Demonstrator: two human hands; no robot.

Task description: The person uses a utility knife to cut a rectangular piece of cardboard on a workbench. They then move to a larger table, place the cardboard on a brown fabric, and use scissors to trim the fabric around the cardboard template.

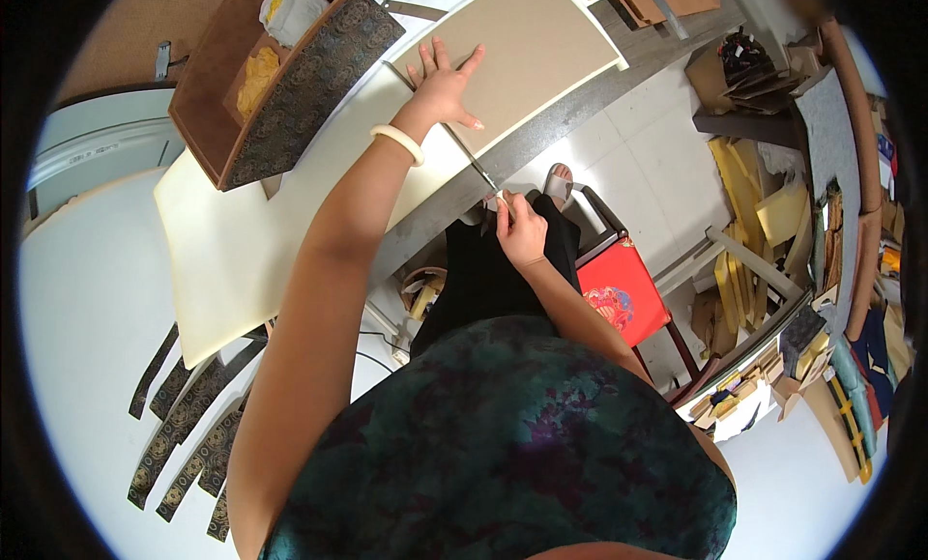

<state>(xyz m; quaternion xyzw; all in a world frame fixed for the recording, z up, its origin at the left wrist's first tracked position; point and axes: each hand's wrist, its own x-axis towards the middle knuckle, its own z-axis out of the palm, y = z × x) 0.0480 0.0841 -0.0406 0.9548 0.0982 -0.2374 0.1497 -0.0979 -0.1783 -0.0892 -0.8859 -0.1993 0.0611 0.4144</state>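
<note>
My left hand [443, 91], with a cream bangle at the wrist, lies flat with fingers spread on a beige board [527, 53]. Beneath that board is a white foam-like sheet [425, 173], which shows along its edges. In my right hand [522, 229], at the table's near edge, is the handle of a knife [489, 178]. Its long thin blade points away from me along the board's lower-left edge. How deep the blade sits in the sheet, I cannot tell.
A brown box [280, 96] with a dark patterned side stands left on the table, holding a white bag and yellow cloth. Dark patterned strips [184, 415] lie lower left. A red-seated chair [623, 289] is at my right. Yellow foam offcuts [739, 241] pile up beyond it.
</note>
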